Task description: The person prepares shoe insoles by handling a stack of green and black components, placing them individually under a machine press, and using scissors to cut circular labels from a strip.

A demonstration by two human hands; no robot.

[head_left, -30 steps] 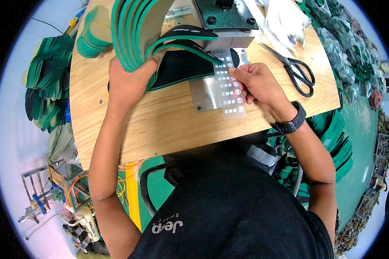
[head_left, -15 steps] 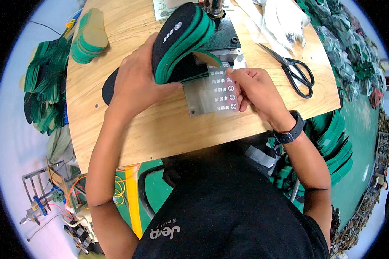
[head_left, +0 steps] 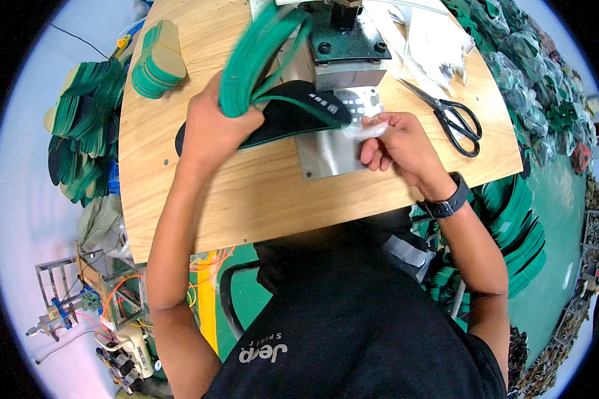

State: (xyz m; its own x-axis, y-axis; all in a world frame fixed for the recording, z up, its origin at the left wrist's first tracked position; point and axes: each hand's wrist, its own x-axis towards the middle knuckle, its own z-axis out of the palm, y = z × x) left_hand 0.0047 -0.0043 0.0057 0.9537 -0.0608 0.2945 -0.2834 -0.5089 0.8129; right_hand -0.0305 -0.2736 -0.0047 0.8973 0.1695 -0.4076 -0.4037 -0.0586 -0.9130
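Note:
My left hand grips a bent stack of green insoles, blurred by motion and raised over the table. Beneath it, a black-topped insole lies flat, its right end on the steel plate of a press. Small white marks show near that end. My right hand is closed, pinching a clear strip of white-printed transfer labels between thumb and fingers. The strip is curled, and part of it lies beside the insole's tip over the plate. The press stands just behind, its block above the plate.
Black-handled scissors lie right of the plate, by white film scraps. A banded insole bundle sits at the table's far left. More insoles are piled off the left edge, and others off the right.
The insole stack in my left hand has swung up and left, exposing the black insole on the plate. The label strip, flat before, is now curled in my right hand.

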